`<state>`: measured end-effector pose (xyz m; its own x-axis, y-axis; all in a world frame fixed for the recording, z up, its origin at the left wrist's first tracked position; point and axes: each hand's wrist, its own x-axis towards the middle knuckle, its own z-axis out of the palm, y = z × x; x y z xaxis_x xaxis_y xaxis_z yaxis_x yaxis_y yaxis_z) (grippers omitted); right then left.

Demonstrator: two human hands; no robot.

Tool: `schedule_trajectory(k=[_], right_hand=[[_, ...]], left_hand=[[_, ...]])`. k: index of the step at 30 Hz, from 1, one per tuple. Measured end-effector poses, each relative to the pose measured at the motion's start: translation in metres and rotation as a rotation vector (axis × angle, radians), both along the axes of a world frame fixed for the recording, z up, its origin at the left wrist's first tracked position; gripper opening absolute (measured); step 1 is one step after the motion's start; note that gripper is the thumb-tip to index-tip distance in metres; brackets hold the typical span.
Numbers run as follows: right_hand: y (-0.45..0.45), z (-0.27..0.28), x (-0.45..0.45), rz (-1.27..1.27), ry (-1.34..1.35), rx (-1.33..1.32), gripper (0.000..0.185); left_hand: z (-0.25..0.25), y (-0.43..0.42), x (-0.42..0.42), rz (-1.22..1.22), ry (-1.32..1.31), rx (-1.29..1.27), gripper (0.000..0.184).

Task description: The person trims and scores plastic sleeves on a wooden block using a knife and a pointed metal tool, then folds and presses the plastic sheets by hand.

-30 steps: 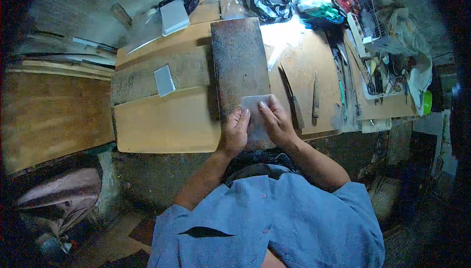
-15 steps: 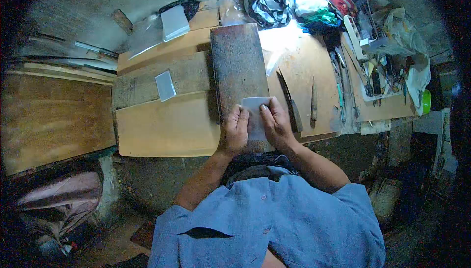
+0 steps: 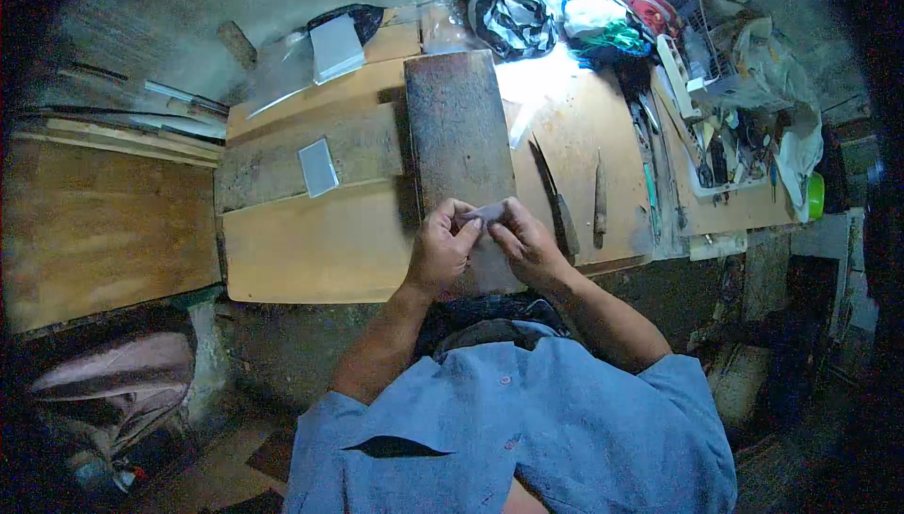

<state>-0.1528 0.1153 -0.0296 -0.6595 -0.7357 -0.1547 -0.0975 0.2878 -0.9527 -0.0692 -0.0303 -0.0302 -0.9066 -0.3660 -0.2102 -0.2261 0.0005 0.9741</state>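
Observation:
A thin pale grey sheet [image 3: 489, 214] is pinched between my two hands, over the near end of a dark wooden board [image 3: 457, 119]. My left hand [image 3: 440, 247] has its thumb and fingers closed on the sheet's left side. On the right side, my right hand [image 3: 527, 243] grips it the same way, thumb on top. The sheet looks tilted or bent, with part of it hidden by the fingers. I cannot make out its material. To the right of my right hand lies a dark-bladed knife [image 3: 554, 194], and beyond it a slim pointed tool [image 3: 600, 196].
A small stack of pale sheets [image 3: 318, 168] lies left of the board, with a larger stack [image 3: 337, 47] farther back. Plastic bags [image 3: 511, 20] sit along the back. A white tray of tools [image 3: 730, 166] and a power strip [image 3: 676, 76] are at right.
The sheet has gone from lying nearly flat towards me to tilted or bent between the fingers. My hands have drawn slightly closer together, with the left hand's fingers curling more.

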Motion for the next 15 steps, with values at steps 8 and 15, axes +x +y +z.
schedule_trajectory(k=[8,15], right_hand=[[0.015,-0.001,0.004,-0.108,-0.473,-0.121,0.023],[0.017,-0.004,0.003,-0.386,-0.561,-0.361,0.013]], left_hand=[[-0.009,0.001,0.004,0.24,0.105,0.268,0.005],[-0.02,-0.001,0.012,0.09,0.042,0.243,0.005]])
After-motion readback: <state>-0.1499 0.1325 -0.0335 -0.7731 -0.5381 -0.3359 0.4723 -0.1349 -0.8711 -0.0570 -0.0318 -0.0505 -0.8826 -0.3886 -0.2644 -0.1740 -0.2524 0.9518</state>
